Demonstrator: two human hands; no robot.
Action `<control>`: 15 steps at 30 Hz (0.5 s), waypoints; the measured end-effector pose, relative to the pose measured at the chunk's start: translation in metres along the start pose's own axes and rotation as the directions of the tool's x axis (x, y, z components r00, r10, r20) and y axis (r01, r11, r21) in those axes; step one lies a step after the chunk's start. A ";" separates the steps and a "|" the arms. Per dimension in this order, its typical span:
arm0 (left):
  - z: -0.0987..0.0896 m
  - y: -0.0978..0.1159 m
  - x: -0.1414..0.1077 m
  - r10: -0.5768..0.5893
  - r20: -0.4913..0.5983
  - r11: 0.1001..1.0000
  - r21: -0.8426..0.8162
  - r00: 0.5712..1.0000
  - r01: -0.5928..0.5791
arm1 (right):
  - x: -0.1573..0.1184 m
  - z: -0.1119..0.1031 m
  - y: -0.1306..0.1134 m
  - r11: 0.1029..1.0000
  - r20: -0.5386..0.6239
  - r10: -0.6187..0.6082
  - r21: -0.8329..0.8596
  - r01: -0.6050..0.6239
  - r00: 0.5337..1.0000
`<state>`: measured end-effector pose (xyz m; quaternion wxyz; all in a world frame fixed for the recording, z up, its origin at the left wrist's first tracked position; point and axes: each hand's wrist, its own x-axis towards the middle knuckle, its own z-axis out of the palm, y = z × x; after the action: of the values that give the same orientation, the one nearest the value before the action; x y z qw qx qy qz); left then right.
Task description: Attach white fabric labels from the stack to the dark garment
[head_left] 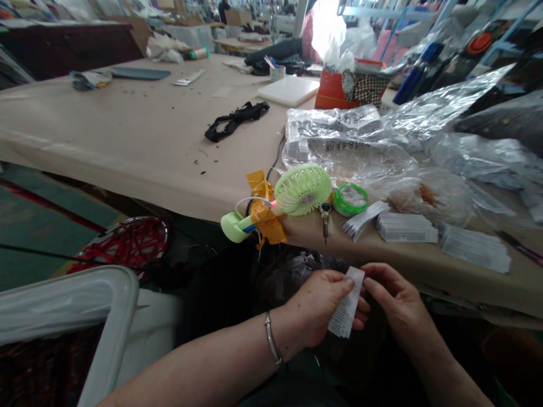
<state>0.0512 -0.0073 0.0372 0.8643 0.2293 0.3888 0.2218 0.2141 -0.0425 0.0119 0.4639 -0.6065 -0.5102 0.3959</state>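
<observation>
In front of the table edge, my left hand (pixel 316 305) grips a small stack of white printed labels (pixel 345 308), with the thumb pressed on its face. My right hand (pixel 396 299) is closed in a pinch at the upper right edge of that stack, thumb and forefinger close together. On the table just beyond lie more label stacks: a fanned bundle (pixel 365 220), a neat pile (pixel 407 228) and another pile (pixel 475 247). A green round tub (pixel 350 199) with whitish contents stands near a small pointed metal tool (pixel 325 223).
A green handheld fan (pixel 303 189) is fixed to the table edge with orange tape (pixel 267 217). Clear plastic bags (pixel 348 150) cover the right side. Black fabric (pixel 235 120) lies mid-table. Lower left are a white bin (pixel 127 294) and a basket of red strips (pixel 127 243).
</observation>
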 end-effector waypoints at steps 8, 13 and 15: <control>-0.014 -0.005 -0.003 -0.046 0.269 0.999 0.005 0.962 0.046 | -0.009 0.023 -0.006 0.856 0.101 0.296 0.413 -0.311 0.950; -0.021 -0.002 -0.006 -0.079 0.271 0.997 0.030 0.959 0.073 | -0.017 0.030 -0.004 0.847 0.159 0.297 0.412 -0.336 0.942; -0.021 -0.002 -0.007 -0.079 0.272 0.997 0.036 0.959 0.072 | -0.018 0.031 -0.002 0.852 0.180 0.293 0.396 -0.342 0.939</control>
<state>0.0307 -0.0079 0.0280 0.9145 0.2537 0.2771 0.1499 0.1812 -0.0556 0.0060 0.4821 -0.5445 -0.3309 0.6014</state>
